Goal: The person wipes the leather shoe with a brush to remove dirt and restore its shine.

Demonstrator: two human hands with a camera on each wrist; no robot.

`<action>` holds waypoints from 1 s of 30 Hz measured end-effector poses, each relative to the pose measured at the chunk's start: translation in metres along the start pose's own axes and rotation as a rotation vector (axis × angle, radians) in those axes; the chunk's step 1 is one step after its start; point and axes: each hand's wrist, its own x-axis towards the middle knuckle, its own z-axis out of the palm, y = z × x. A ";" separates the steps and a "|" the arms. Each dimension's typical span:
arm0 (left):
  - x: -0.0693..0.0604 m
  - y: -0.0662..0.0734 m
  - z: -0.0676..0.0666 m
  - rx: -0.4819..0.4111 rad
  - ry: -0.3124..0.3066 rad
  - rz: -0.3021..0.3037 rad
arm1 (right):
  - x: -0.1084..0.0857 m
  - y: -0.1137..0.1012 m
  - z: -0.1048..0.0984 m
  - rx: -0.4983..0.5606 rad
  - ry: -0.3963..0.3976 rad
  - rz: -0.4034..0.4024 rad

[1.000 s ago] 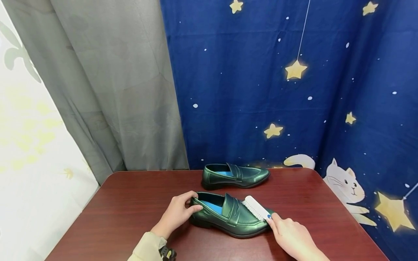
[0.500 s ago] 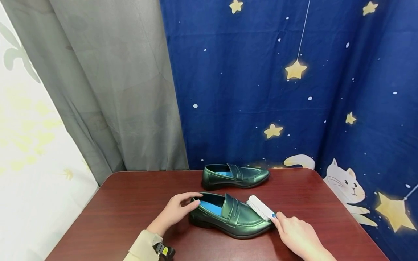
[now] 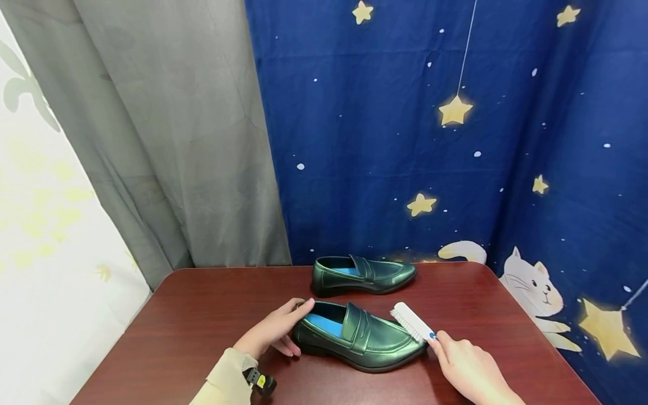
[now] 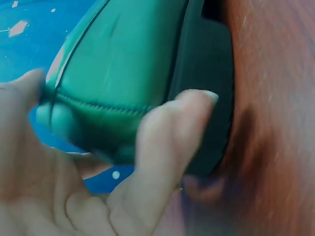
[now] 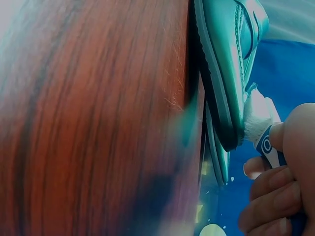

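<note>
A shiny dark green loafer (image 3: 377, 343) with a blue insole lies sole down on the table, toe to the right. My left hand (image 3: 275, 331) grips its heel; in the left wrist view the thumb and fingers lie around the heel end of the green loafer (image 4: 123, 59), slightly blurred. My right hand (image 3: 468, 365) holds a white brush (image 3: 412, 320) by its handle, which looks blue and white in the right wrist view. There the bristles (image 5: 257, 118) touch the toe of the loafer. Most of the handle is hidden in the fingers.
A matching green loafer (image 3: 377, 277) stands behind, near the far edge of the reddish-brown table (image 3: 202, 315). Beyond that edge hang a grey curtain (image 3: 167, 140) and a blue star-patterned curtain (image 3: 354, 140). A black wristband (image 3: 260, 382) is on the left wrist.
The brush has moved right, towards the toe of the near loafer, with my right hand. My left hand has shifted its fingers around the heel, some now lower down behind it.
</note>
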 end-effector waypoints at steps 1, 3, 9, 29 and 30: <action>0.000 -0.001 0.001 -0.014 -0.013 -0.004 | 0.000 0.000 0.000 0.002 0.005 -0.002; -0.001 -0.003 0.003 -0.039 -0.024 -0.005 | 0.000 -0.001 0.001 0.002 0.012 -0.006; -0.002 -0.007 0.005 -0.095 -0.010 0.024 | -0.001 -0.002 0.000 0.016 0.010 0.009; 0.010 -0.016 0.021 -0.220 0.195 0.181 | 0.002 0.005 0.004 0.058 0.046 0.094; 0.011 -0.017 0.021 -0.229 0.190 0.192 | 0.001 0.005 0.005 0.060 0.052 0.093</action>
